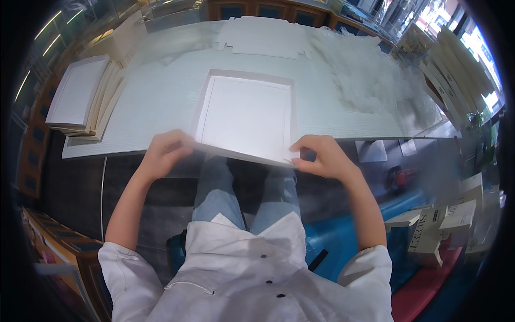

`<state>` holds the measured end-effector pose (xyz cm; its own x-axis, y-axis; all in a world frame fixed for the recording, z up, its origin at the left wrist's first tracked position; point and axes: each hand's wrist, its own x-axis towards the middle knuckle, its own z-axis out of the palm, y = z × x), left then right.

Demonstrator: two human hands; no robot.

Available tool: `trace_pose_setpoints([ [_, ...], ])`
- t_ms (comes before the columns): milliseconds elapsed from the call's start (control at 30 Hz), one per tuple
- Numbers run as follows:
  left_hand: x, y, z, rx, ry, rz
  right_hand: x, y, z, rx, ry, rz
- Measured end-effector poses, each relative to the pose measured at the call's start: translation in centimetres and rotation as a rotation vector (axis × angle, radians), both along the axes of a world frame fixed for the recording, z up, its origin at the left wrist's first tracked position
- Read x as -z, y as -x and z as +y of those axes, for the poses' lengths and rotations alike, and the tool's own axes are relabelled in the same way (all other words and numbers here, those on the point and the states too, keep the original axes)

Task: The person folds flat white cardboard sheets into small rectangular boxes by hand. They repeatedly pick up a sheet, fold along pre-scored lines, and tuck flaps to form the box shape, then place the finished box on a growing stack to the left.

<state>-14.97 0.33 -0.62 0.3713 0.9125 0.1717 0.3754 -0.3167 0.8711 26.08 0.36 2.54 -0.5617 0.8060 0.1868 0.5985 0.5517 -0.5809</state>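
Note:
A shallow white cardboard box tray (247, 114) lies open side up before me, its near end sticking out past the front edge of the white table (161, 100). My left hand (169, 153) grips the near left corner, thumb below and fingers on the side wall. At the near right corner, my right hand (322, 155) pinches the wall between thumb and fingers. The tray's low side walls stand up, and its inside holds nothing visible. Beyond it, a flat white die-cut cardboard sheet (263, 38) with tabs lies at the table's far edge.
Several nested box trays (80, 94) are stacked at the left. Crumpled clear plastic wrap (366, 72) covers the table's right side, beside standing cardboard pieces (454, 76). Printed boxes (428, 233) sit low at the right. A wooden cabinet (68, 257) stands at lower left.

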Motion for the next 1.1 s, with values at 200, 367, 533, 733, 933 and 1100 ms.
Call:
trace_pose_setpoints([
  [200,2.3,-2.0,0.2,-0.181,0.004,-0.229,0.2,0.0,0.5,0.065,0.204,0.138],
  [367,3.0,-3.3,0.7,-0.264,-0.083,-0.251,0.5,0.3,0.8,0.002,-0.034,0.03],
  [533,3.3,-5.2,1.0,-0.399,-0.193,-0.093,1.8,0.3,2.0,0.061,-0.029,0.117],
  [733,2.9,-7.8,1.1,-0.602,-0.262,0.025,3.7,1.0,3.0,0.113,-0.062,0.18],
  [933,2.1,-7.8,1.9,-0.606,-0.333,-0.028,3.3,1.5,2.8,0.294,0.094,0.274],
  [1100,2.4,-7.4,2.6,-0.422,-0.604,0.433,2.6,2.3,3.4,0.243,-0.089,0.135],
])
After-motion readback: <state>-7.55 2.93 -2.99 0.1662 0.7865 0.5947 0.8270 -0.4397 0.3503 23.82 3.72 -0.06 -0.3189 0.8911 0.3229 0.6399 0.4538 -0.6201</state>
